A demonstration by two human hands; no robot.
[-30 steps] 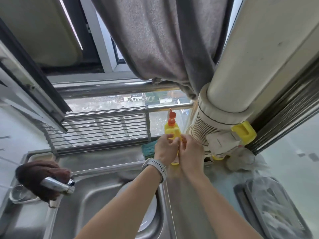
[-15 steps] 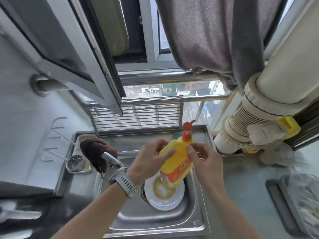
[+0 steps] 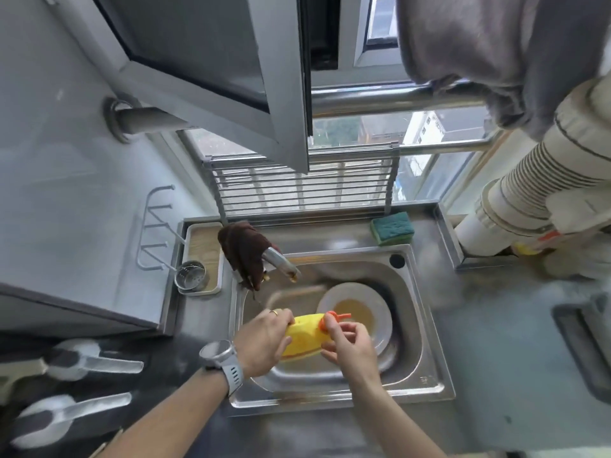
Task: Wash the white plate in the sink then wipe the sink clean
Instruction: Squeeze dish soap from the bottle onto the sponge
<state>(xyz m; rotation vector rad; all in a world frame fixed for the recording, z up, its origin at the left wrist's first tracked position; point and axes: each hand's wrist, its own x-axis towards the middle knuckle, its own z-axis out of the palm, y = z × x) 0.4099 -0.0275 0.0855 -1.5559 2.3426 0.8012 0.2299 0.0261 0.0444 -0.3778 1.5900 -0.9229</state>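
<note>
**Soap bottle tipped over the plate in the sink**

You hold the yellow soap bottle (image 3: 305,335) on its side above the sink (image 3: 426,328), its orange pump nozzle (image 3: 334,317) pointing toward the white plate (image 3: 380,309). Your left hand (image 3: 264,342) wraps round the bottle's base end, fingers curled over it, with a watch (image 3: 223,360) on that wrist. Your right hand (image 3: 347,342) pinches the bottle at its neck, just below the pump. The plate lies flat in the basin, a brownish pool at its centre. The tap (image 3: 281,261) reaches over the basin's far left corner, a brown cloth (image 3: 243,249) draped over it. A green sponge (image 3: 392,228) rests on the ledge behind the sink.
</note>
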